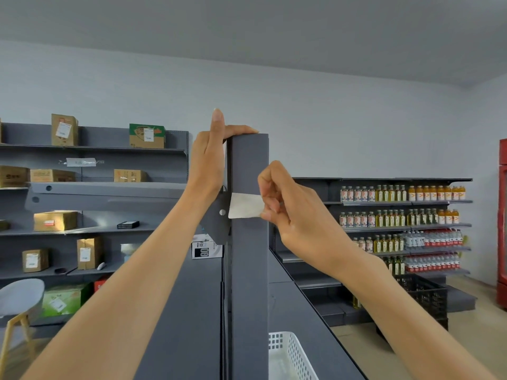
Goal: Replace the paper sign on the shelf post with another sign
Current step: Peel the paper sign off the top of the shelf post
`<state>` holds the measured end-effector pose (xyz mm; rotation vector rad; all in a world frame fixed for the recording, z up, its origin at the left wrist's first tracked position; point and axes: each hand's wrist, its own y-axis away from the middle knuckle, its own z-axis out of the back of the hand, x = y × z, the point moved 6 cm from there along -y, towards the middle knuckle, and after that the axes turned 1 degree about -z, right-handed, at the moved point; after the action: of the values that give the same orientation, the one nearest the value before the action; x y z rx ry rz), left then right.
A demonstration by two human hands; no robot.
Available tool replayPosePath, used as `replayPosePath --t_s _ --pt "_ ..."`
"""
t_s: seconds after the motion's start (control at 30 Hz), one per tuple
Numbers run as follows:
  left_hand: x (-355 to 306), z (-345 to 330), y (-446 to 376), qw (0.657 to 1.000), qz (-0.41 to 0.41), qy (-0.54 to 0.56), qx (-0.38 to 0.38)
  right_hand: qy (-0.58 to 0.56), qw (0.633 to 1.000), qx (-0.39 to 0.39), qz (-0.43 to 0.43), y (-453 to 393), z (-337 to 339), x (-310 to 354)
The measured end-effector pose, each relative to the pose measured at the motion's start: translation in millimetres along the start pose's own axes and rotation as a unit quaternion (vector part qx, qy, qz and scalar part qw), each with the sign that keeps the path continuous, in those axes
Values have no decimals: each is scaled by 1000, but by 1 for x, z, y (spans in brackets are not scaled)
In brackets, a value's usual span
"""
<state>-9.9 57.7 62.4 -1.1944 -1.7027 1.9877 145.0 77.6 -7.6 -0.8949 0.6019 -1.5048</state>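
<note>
A dark grey shelf post [249, 256] rises in the middle of the view. A small white paper sign [244, 205] lies across the post at about mid height, its blank side toward me. My right hand [288, 207] pinches the sign's right edge between thumb and fingers. My left hand [210, 157] grips the top of the post, thumb hooked over the top edge, one finger pointing straight up. No other sign shows in view.
A white perforated basket [290, 355] sits on the shelf to the lower right of the post. Grey shelving with cardboard boxes [56, 220] stands at left, bottle shelves [400, 212] at right. A black crate [428, 297] and red cooler [502, 229] are far right; a chair [19, 303] lower left.
</note>
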Motion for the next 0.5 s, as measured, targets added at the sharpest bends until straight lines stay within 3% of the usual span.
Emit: replayPosePath --t_s 0.13,0.33,0.5 --pt "-3 -2 3 1000 8 3 -4 -16 1000 -14 4 7 11 7" --pt "-2 -1 1 999 6 -40 -7 -67 993 -101 9 5 38 11" --pt "-11 -3 18 991 -28 -125 47 -82 993 -89 -9 10 42 6"
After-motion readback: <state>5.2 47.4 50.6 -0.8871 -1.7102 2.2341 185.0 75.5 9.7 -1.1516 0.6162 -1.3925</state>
